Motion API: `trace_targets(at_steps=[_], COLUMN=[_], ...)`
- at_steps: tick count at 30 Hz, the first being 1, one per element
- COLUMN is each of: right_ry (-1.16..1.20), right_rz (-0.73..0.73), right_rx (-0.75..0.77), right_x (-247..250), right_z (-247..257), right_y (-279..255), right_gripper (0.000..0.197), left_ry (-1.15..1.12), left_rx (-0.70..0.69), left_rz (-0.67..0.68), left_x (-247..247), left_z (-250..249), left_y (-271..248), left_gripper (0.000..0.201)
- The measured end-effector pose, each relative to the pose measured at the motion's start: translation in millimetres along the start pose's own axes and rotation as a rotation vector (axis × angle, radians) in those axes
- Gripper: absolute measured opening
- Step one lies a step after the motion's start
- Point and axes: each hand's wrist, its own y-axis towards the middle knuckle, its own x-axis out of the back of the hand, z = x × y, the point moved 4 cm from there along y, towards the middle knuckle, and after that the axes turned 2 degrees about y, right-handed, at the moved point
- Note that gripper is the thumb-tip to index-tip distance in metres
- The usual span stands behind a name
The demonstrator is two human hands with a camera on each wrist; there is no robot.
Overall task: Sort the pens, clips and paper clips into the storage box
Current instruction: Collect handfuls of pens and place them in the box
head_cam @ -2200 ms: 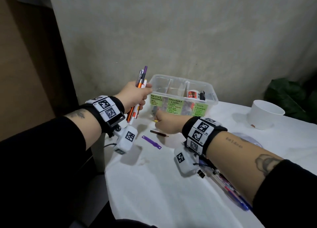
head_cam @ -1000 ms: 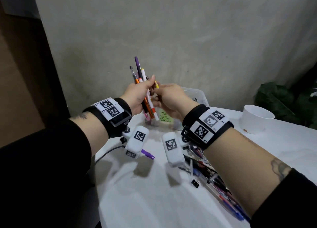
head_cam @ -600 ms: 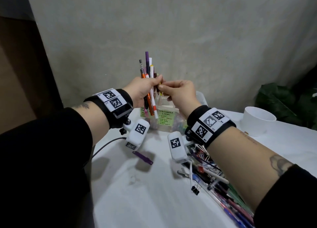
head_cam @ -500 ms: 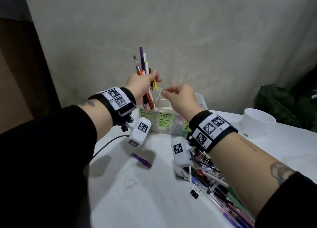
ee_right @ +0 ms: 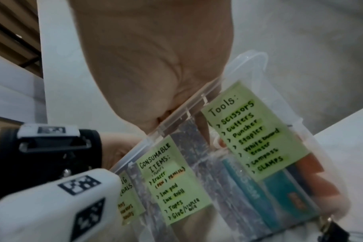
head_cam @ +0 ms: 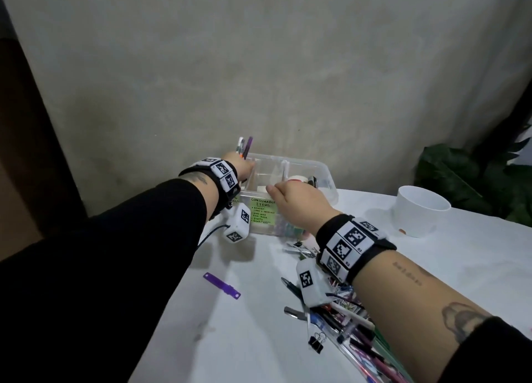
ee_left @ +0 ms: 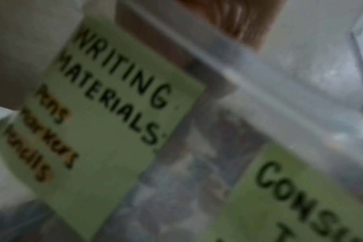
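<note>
head view: my left hand (head_cam: pixel 240 166) grips a bunch of pens (head_cam: pixel 244 147) upright over the left end of the clear storage box (head_cam: pixel 325 178). my right hand (head_cam: pixel 296 202) rests on the box's front rim, fingers curled over it. more pens (head_cam: pixel 354 333) and a black clip (head_cam: pixel 316 343) lie on the table (head_cam: pixel 460 267) nearby.

Storage box (head_cam: pixel 325 175) behind pen pile (head_cam: pixel 354 333), bowl (head_cam: pixel 420 215) rightward.

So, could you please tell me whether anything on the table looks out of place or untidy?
Yes: pens and clips lie in a tangled heap under the right forearm, and a purple strip lies alone on the table, all outside the storage box.
</note>
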Motion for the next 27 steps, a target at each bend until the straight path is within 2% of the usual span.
trace_targets(at_steps=[3, 5, 8, 11, 14, 19, 23, 25, 27], right_ry=[0.001, 0.001, 0.002, -0.004, -0.009, -0.029, -0.05, 0.005, 0.167], right_rz=[0.002, 0.001, -0.002, -0.004, 0.003, 0.021, 0.054, 0.125, 0.197], right_rx=[0.007, 0.012, 0.021, 0.028, 0.034, 0.02, -0.009, -0.021, -0.028], right_x=[-0.5, -0.8, -1.2, -1.6, -2.0, -0.6, 1.4, 5.2, 9.0], right_z=[-0.5, -0.6, -0.6, -1.0, -1.5, -2.3, -1.5, 0.1, -0.7], right_y=[1.5, 1.3, 1.8, 2.1, 1.5, 2.1, 0.5, -0.8, -2.8], right_gripper=[0.047, 0.047, 0.046, 0.046, 0.046, 0.041, 0.042, 0.042, 0.029], left_ry=[0.222, 0.287, 0.364, 0.367, 0.39, 0.522, 0.649, 0.629, 0.606], left_rx=[0.028, 0.07, 0.147, 0.187, 0.177, 0.063, -0.036, -0.1, -0.259], left_rz=[0.087, 0.156, 0.178, 0.257, 0.237, 0.21, 0.19, 0.119, -0.007], left_x=[-4.9, -7.3, -9.3, -11.4, -8.5, -3.8, 0.2, 2.6, 5.6], left_z=[1.5, 2.7, 5.3, 5.3, 4.0, -5.7, -21.0, -31.4, -44.4], left_y=[-2.5, -4.2, -3.1, -3.8, -4.7, -13.2, -39.5, -57.2, -71.9], left_gripper=[0.073, 0.079, 0.094, 0.096, 0.099, 0.077, 0.067, 0.056, 0.045])
